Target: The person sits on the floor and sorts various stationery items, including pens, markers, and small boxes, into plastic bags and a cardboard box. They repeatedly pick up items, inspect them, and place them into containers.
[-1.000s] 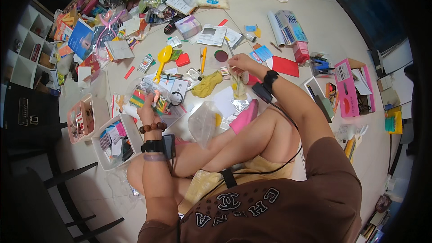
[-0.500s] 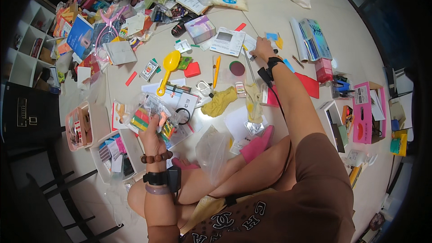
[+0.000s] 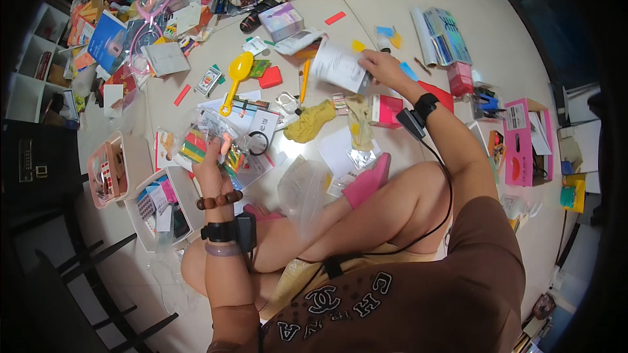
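Note:
My left hand (image 3: 208,165) is closed on a clear plastic bag (image 3: 195,142) of colourful sticks, held above some papers at the left. My right hand (image 3: 386,70) pinches the right edge of a white printed sheet (image 3: 337,65), lifted off the floor and blurred by motion. Beneath and beside that sheet lie an orange pen (image 3: 305,80) and another tilted printed paper (image 3: 299,42). Between my hands are a crumpled yellow-green cloth (image 3: 310,123), a yellow toy shovel (image 3: 239,68), a red case (image 3: 270,78) and a pink-and-white box (image 3: 386,111).
A pile of mixed goods (image 3: 150,33) spreads over the far left. Two bins, one pink (image 3: 104,189) and one white (image 3: 152,229), stand by my left knee. A clear bag (image 3: 301,189) lies before my legs. On the right are a pink box (image 3: 520,157) and books (image 3: 445,36).
My right hand has picked up the white printed sheet and drawn it left and toward me. My left hand still holds the bag. The whole view has shifted slightly.

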Demonstrator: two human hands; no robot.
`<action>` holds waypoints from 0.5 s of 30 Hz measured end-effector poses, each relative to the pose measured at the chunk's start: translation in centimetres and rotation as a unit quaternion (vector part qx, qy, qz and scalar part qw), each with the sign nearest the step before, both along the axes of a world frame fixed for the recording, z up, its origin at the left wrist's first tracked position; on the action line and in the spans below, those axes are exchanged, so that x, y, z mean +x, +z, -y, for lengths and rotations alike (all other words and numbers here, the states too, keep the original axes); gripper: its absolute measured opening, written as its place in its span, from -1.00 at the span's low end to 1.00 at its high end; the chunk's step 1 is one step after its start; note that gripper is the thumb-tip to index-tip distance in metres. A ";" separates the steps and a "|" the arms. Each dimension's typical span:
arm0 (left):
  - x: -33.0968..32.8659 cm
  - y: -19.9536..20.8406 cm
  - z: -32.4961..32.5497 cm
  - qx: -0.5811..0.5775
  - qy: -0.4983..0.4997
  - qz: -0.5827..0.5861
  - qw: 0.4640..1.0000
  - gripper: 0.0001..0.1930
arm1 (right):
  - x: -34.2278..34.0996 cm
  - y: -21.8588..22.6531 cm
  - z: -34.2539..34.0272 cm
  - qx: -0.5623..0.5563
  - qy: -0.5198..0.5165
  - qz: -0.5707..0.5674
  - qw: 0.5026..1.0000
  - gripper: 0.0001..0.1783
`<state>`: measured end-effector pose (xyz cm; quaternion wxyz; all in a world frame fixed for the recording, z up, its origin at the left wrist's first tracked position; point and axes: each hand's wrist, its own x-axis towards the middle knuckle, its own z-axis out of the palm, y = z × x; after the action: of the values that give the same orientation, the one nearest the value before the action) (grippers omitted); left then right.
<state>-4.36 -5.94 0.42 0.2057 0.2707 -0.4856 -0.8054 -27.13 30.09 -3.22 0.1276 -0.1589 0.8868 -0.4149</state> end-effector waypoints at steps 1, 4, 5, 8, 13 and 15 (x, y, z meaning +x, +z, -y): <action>0.2 -0.3 0.2 0.001 0.008 0.017 1.000 -0.67 | 0.7 0.6 -1.0 0.030 -0.049 -0.001 0.998 -0.70; 0.3 -1.4 0.9 -0.005 0.003 -0.001 1.000 -0.69 | 2.1 1.8 -6.1 0.079 -0.157 -0.018 0.984 -0.68; 0.5 -1.8 1.1 0.000 -0.018 -0.016 1.000 -0.66 | 2.9 1.7 -8.4 0.007 -0.196 -0.007 0.981 -0.68; 0.0 -2.5 2.0 0.024 -0.032 0.056 0.998 -0.63 | 6.6 1.0 -18.0 -0.191 -0.396 0.043 0.897 -0.73; 0.3 -2.4 2.4 0.026 -0.097 0.050 0.994 -0.67 | 14.1 0.1 -35.7 -0.431 -0.582 -0.007 0.689 -0.84; 0.4 -2.4 2.3 0.000 -0.094 0.062 0.994 -0.68 | 15.9 0.5 -41.8 -0.365 -0.628 -0.080 0.682 -0.87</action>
<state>-3.94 -8.25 -1.94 0.0984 0.2729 -0.5207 -0.8029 -11.20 71.86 -2.75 -0.3025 0.3688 0.5634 -0.6745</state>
